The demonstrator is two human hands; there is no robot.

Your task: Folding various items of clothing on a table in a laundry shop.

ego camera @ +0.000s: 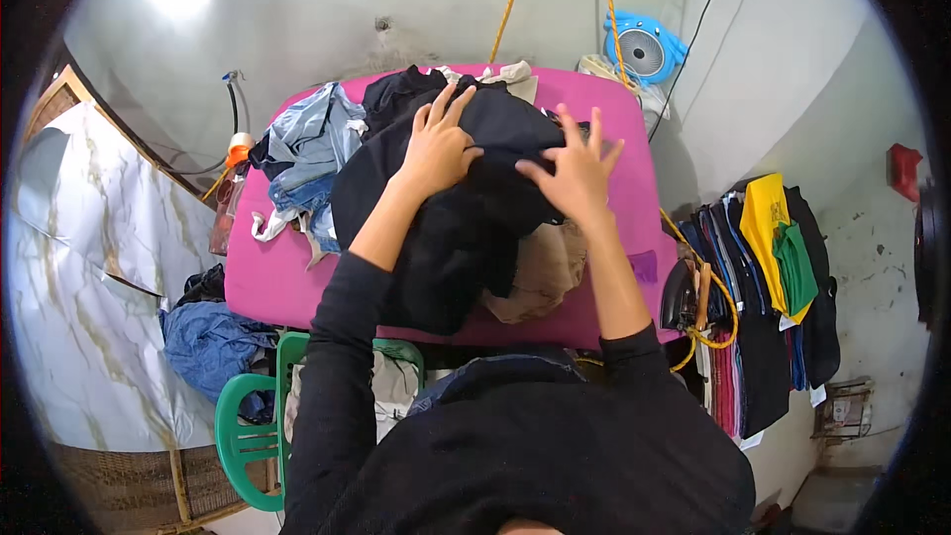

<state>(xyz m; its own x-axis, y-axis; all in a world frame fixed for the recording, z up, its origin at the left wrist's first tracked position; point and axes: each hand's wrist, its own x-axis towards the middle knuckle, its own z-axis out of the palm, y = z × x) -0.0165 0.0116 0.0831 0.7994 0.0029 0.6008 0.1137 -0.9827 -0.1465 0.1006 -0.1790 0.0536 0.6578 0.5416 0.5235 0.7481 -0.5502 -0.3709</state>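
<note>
A large black garment [453,238] lies heaped over the middle of the pink-covered ironing table [624,119]. My left hand [440,147] is over its upper part, palm down, fingers apart and no cloth visibly gripped. To the right, my right hand [576,167] hovers at or just above the garment's right edge with its fingers spread; whether it touches is unclear. A beige cloth [546,267] shows from under the black fabric near the front. Light blue denim clothes [316,137] are piled at the left, and off-white cloth [513,78] sticks out at the back.
An iron [677,293] stands at the table's right edge, its yellow cord [724,327] looped beside it. Folded clothes [765,260] are stacked farther right. A blue fan [643,48] is behind. A green plastic chair [249,438] and crumpled denim [212,349] sit at the lower left.
</note>
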